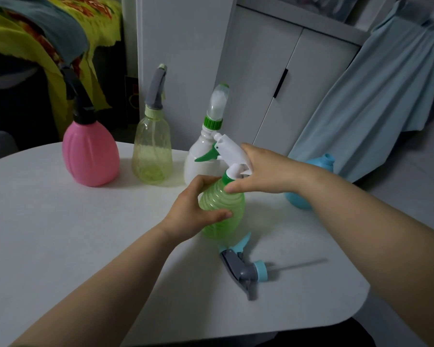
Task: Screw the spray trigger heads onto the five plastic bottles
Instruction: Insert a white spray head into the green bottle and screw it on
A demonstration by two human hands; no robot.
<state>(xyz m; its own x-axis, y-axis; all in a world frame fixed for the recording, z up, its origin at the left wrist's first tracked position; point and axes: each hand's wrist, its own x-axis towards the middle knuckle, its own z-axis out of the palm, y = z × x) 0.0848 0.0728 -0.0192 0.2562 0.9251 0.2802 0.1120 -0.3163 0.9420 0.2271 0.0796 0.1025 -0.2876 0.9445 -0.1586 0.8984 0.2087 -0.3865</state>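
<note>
Wrapped round the ribbed green bottle [222,211], her left hand [194,211] should brace it while the right hand [258,169], clasping the white trigger head [232,149], keeps the collar square.

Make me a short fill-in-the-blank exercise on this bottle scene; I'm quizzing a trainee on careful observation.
1. The left hand grips the ribbed ____ bottle.
2. The right hand holds the white spray head, whose trigger is ____.
3. The loose grey spray head lying on the table has a ____ collar.
4. The pink bottle carries a ____ spray head.

Missing words: green; green; blue; black
</note>
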